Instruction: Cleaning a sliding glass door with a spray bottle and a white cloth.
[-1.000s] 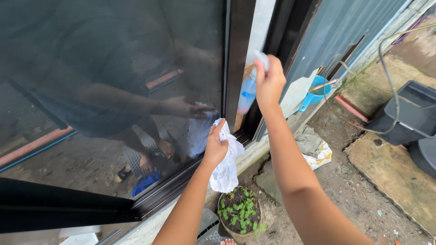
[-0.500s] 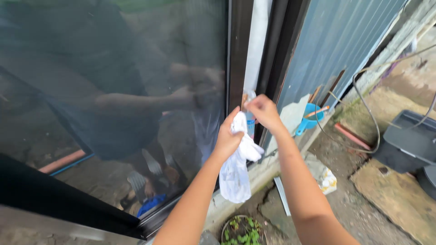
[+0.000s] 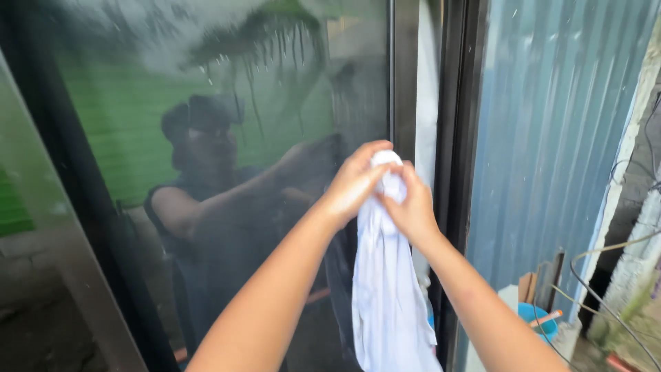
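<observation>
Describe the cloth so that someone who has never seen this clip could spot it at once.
Start at the big dark glass door filling the left of the view. At its right frame, the left hand and right hand meet on a white cloth that hangs straight down between the forearms, the only pale, limp fabric there.

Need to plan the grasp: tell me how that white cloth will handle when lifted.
The white cloth likely behaves floppy: it hangs in long loose folds below both hands. It seems light, since the left hand and right hand bunch its top easily. Probably not slippery or fragile; it looks like ordinary soft fabric.
</observation>
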